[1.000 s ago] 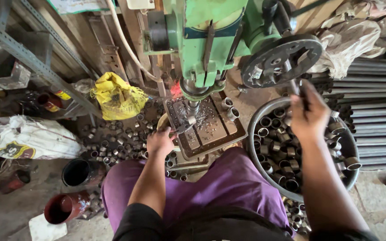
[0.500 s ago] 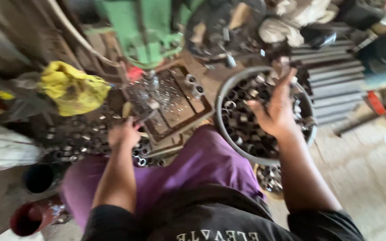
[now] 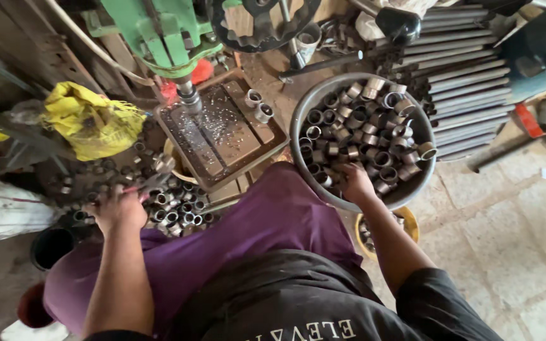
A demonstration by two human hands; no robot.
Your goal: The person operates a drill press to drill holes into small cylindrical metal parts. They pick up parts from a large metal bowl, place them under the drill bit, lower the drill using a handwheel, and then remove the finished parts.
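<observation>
Room: a crowded workshop floor of stone slabs (image 3: 513,215), seen from above the seated person's purple-clad lap.
Drill press: green machine (image 3: 159,31) ahead of both hands, its slotted work plate (image 3: 222,129) between them and strewn with metal chips; two short rings stand on the plate's far corner.
Pipe stack: long grey tubes (image 3: 462,82) lie beyond and to the outer side of the right hand, their long axes running left to right.
Basin: round dark metal basin (image 3: 421,183), full of short steel rings (image 3: 361,126); most rings stand on end, open mouths up.
Floor pile: loose rings (image 3: 172,208) lie just ahead and inward of the left hand; a yellow bag (image 3: 90,123) sits farther ahead.
Right hand: right hand (image 3: 354,183) is the nearer to the basin, reaching over the near rim with fingers curled down among the rings; whether it has closed on one I cannot tell.
Left hand: left hand (image 3: 118,208) is low at the floor pile's edge, fingers bent around what looks like a small thin tool; the grip itself is hidden.
</observation>
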